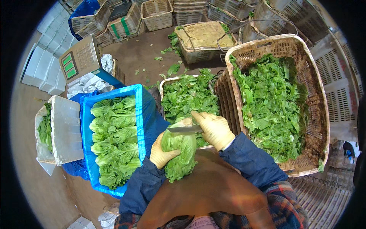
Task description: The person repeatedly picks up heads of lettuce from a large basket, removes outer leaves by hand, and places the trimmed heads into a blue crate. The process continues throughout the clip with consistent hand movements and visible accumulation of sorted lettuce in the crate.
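Note:
My left hand (pixel 162 151), in a pale yellow glove, grips a head of green leafy lettuce (pixel 180 151) in front of my brown apron (pixel 211 183). The head's pale cut end points away from me. In my gloved right hand (pixel 214 128) is a knife; its flat steel blade (pixel 184 129) lies across the lettuce near that end. Just beyond the hands, a crate (pixel 161 88) is heaped with loose leaves (pixel 188 97). To the left, lettuce heads (pixel 115 143) lie in a stacked row inside a box lined with blue plastic (pixel 139 120).
At right a large dirty plastic crate (pixel 317 94) full of leaves sits on a stack. A digital scale display (pixel 78 58) rises at upper left. A white foam box (pixel 67 131) stands beside the blue-lined one. Farther off, a covered crate (pixel 206 35) rests on the leaf-strewn floor.

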